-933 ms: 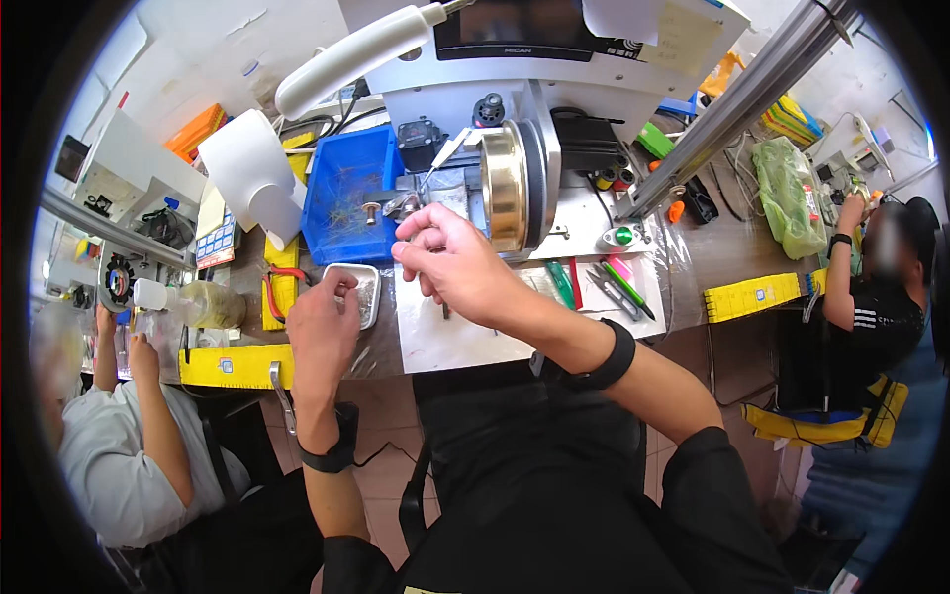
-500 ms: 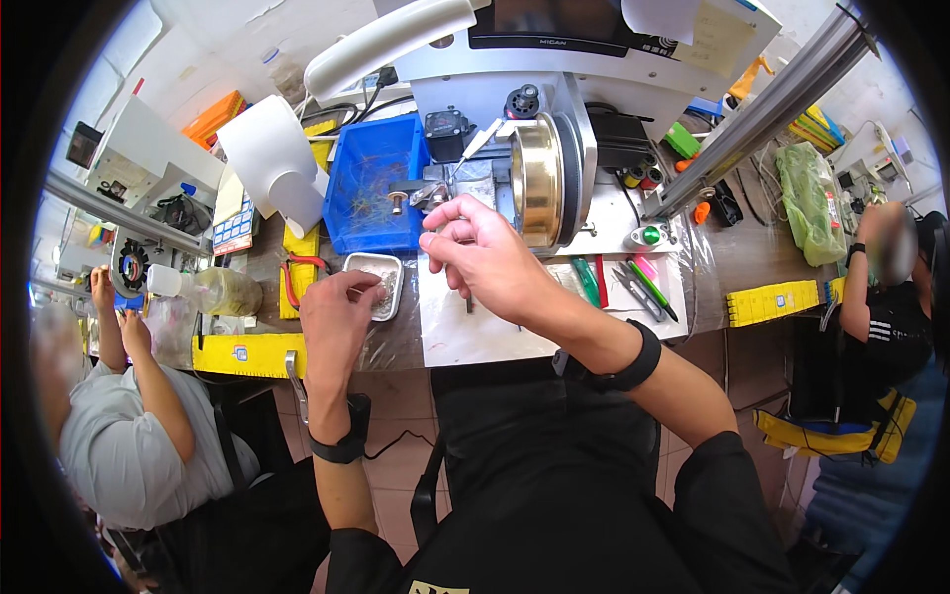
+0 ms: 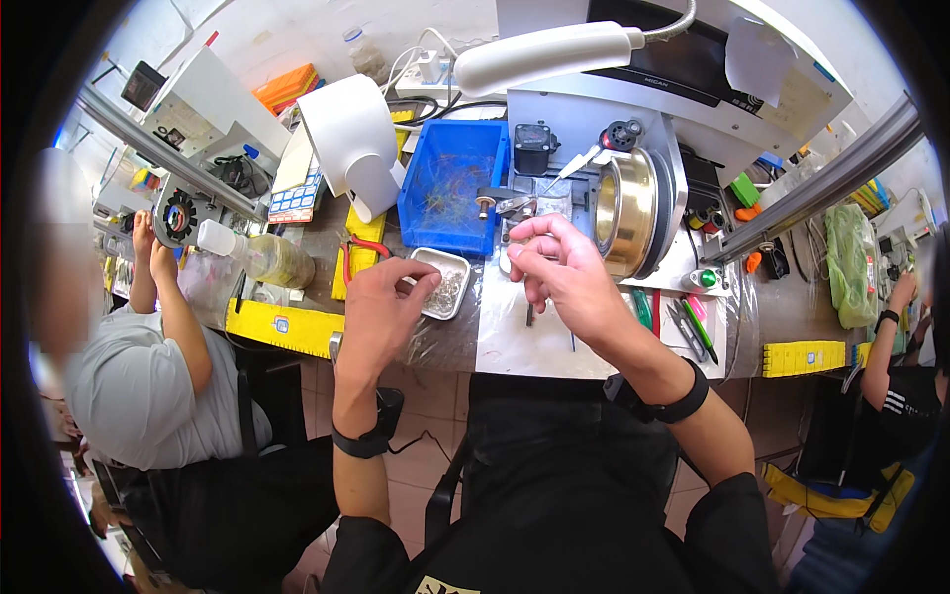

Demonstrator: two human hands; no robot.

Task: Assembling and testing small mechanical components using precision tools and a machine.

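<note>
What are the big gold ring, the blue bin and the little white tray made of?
Gold-coloured ring: probably polished metal, perhaps brass; bright streaks gleam on it. Blue bin: likely smooth moulded plastic, with one even colour. Little white tray: plastic or maybe ceramic; its smooth, pale rim fits both.

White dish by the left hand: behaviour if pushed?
The dish would probably slide rather than tip, being low and wide. It looks rigid, with crisp, even edges. The small bits inside seem loose and might spill if jolted.
</note>
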